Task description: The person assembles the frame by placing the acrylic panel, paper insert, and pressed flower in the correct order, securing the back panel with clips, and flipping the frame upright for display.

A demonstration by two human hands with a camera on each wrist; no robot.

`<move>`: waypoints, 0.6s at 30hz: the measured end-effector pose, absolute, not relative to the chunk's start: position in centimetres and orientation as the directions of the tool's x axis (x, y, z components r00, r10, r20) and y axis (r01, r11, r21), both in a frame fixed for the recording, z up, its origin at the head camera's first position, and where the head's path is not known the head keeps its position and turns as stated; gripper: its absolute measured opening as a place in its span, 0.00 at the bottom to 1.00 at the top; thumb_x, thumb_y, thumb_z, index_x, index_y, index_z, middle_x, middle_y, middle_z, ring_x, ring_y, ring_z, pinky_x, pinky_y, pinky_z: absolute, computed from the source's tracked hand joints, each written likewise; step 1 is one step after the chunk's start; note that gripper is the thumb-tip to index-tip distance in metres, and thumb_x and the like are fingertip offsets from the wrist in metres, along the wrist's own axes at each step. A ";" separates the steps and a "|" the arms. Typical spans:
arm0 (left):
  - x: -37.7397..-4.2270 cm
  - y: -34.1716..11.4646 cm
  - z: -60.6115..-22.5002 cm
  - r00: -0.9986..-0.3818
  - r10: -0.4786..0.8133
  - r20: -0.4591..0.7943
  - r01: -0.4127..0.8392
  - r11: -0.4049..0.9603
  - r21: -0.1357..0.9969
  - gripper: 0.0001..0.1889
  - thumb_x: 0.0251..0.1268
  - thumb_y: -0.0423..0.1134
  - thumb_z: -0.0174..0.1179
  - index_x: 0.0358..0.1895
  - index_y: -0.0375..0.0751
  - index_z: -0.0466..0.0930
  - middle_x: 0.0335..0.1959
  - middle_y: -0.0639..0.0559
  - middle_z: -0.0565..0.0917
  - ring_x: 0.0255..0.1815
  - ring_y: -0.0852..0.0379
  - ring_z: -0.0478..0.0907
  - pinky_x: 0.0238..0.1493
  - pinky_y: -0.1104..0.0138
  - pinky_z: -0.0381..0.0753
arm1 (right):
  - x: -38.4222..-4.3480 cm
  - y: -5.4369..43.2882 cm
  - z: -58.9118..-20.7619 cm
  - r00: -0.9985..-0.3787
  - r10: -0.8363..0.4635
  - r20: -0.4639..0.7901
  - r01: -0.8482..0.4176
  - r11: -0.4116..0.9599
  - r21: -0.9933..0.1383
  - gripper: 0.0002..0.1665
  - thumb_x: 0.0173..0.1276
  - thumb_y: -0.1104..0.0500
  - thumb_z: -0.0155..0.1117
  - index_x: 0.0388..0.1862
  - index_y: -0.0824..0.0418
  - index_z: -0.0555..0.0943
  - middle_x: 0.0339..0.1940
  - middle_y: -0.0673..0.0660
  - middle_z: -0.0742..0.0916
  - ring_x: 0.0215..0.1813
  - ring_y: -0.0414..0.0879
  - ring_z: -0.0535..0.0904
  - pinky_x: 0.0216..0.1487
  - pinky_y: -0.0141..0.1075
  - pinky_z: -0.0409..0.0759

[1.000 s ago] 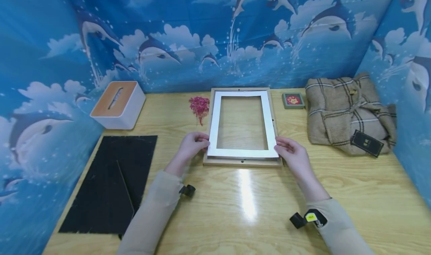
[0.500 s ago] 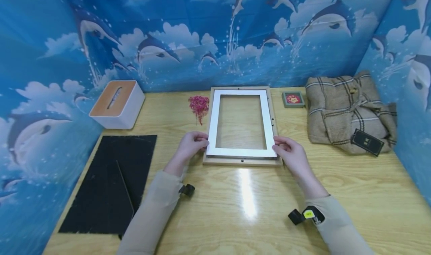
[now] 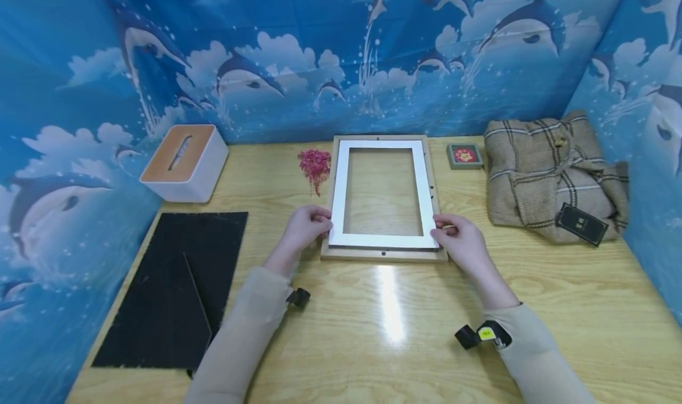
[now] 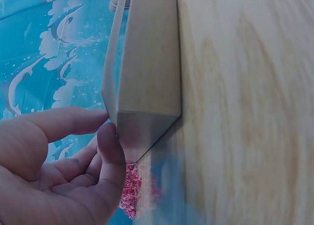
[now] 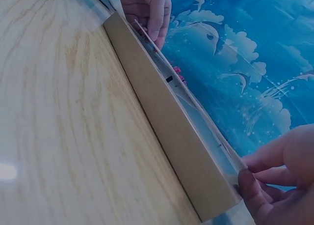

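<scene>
A white rectangular picture mat (image 3: 383, 241) with a large cut-out lies over a light wooden picture frame (image 3: 383, 256) on the table. My left hand (image 3: 307, 229) pinches the mat's near left edge between thumb and fingers. At the near right edge, my right hand (image 3: 459, 241) pinches it too. In the left wrist view the mat's edge (image 4: 112, 53) stands slightly above the wooden frame (image 4: 149, 58), with the left fingertips at its corner. The right wrist view shows a narrow gap between the mat (image 5: 196, 104) and the frame's side (image 5: 167, 122) along the near edge.
A black backing board (image 3: 176, 291) with a stand leg lies at left, below a tissue box (image 3: 183, 164). Pink dried flowers (image 3: 315, 166) lie left of the frame. A small grey box (image 3: 465, 156) and folded plaid cloth (image 3: 554, 179) with a black tag (image 3: 581, 224) are right.
The mat's near edge has settled a little lower and squarer over the wooden frame. Both hands keep their pinch on it and have shifted only slightly.
</scene>
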State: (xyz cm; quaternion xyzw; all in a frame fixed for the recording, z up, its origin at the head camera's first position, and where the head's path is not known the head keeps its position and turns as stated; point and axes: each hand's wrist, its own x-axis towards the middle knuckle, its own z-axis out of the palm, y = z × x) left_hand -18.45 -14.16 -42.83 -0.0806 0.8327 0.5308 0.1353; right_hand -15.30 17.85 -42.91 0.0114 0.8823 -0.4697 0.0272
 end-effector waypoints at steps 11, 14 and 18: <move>-18.6 -14.1 -42.9 -0.954 0.011 -0.301 -0.262 0.460 0.848 0.11 0.56 0.27 0.62 0.44 0.33 0.79 0.34 0.45 0.81 0.32 0.54 0.78 0.36 0.66 0.81 | -15.7 17.8 -42.9 -0.998 -0.038 -0.040 0.007 0.623 -0.782 0.20 0.63 0.66 0.62 0.54 0.70 0.78 0.44 0.65 0.83 0.41 0.50 0.76 0.39 0.32 0.73; -18.6 -14.1 -42.9 -0.959 0.014 -0.283 -0.246 0.458 0.854 0.11 0.56 0.28 0.62 0.44 0.33 0.79 0.34 0.45 0.81 0.32 0.54 0.78 0.35 0.66 0.81 | -15.7 17.7 -42.8 -0.999 -0.038 -0.037 0.005 0.622 -0.783 0.19 0.63 0.67 0.62 0.54 0.70 0.79 0.43 0.64 0.83 0.41 0.50 0.76 0.39 0.32 0.72; -18.5 -14.2 -43.1 -0.969 0.000 -0.246 -0.219 0.457 0.862 0.12 0.57 0.28 0.63 0.45 0.32 0.79 0.34 0.45 0.81 0.34 0.54 0.77 0.36 0.67 0.80 | -15.7 17.7 -43.0 -0.999 -0.037 -0.014 -0.012 0.615 -0.789 0.19 0.62 0.68 0.63 0.53 0.71 0.79 0.43 0.65 0.83 0.40 0.50 0.77 0.39 0.29 0.73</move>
